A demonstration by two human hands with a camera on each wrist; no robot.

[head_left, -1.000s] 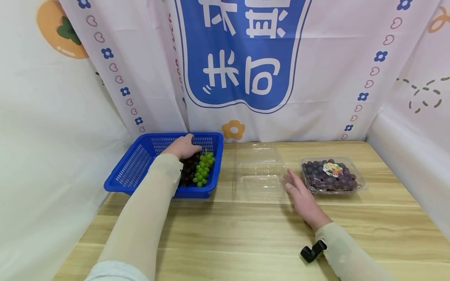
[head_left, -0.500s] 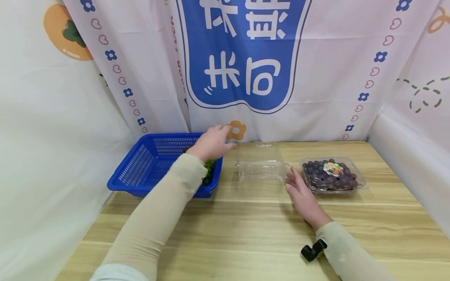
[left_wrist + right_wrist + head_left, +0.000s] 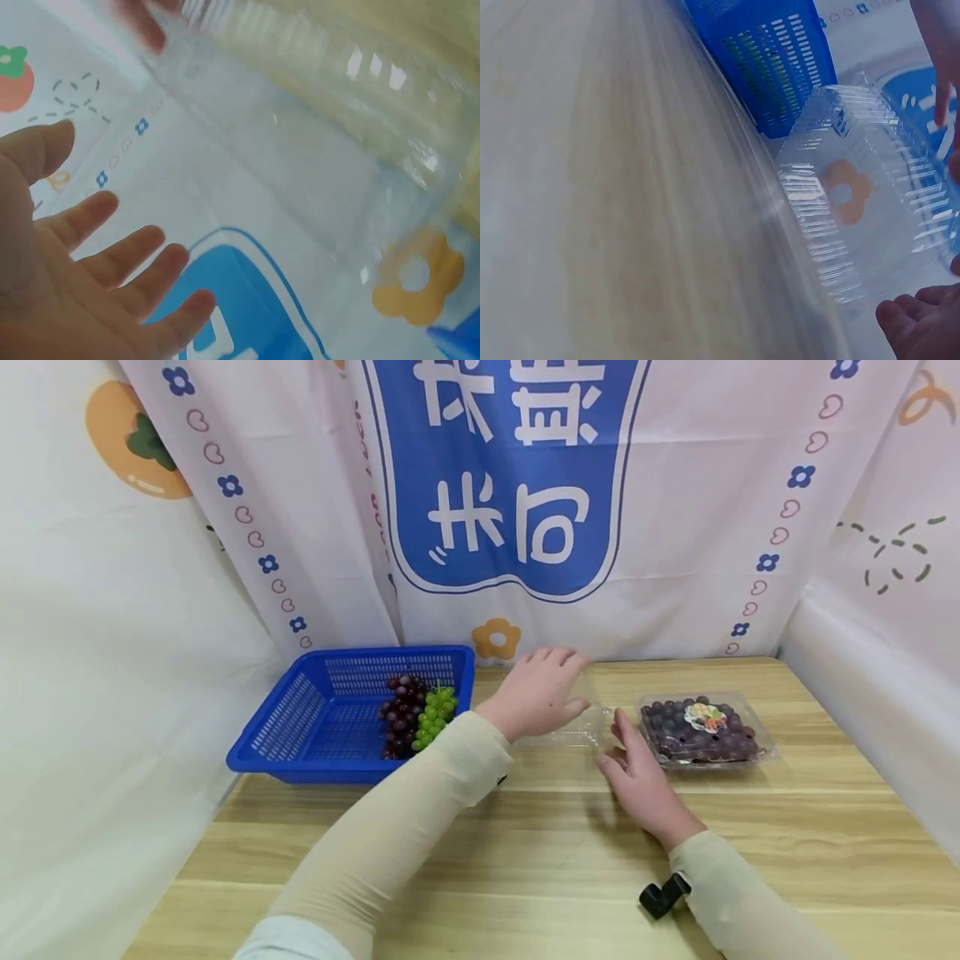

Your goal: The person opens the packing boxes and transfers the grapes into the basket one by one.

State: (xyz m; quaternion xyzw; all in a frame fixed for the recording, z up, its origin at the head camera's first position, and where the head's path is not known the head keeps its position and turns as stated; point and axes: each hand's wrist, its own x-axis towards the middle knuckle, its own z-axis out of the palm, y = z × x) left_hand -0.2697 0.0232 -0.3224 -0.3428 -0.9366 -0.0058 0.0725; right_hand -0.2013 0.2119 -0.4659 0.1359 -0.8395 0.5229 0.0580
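Observation:
My left hand (image 3: 536, 693) reaches over a clear plastic clamshell box (image 3: 573, 731), its fingers spread and nothing in them. In the left wrist view the palm and fingers (image 3: 82, 225) show apart from the box, which fills the upper right. On the box's right side rests my right hand (image 3: 641, 785), its fingertips close at the box wall. Right wrist view: the ribbed clear box (image 3: 840, 262) lies just beyond the right hand's fingertips (image 3: 896, 319). Much of the box is hidden behind my left hand in the head view.
A blue basket (image 3: 255, 760) at left holds dark red grapes (image 3: 403, 710) and green grapes (image 3: 435, 714). Right of my right hand sits a lidded clear box of dark grapes (image 3: 697, 735) with a fruit sticker. A printed cloth (image 3: 675, 610) hangs behind the wooden table (image 3: 525, 877).
My left hand has come out of the basket and moved right, over the clear box. The box's front edge sits farther back than a second ago. My right hand has barely moved.

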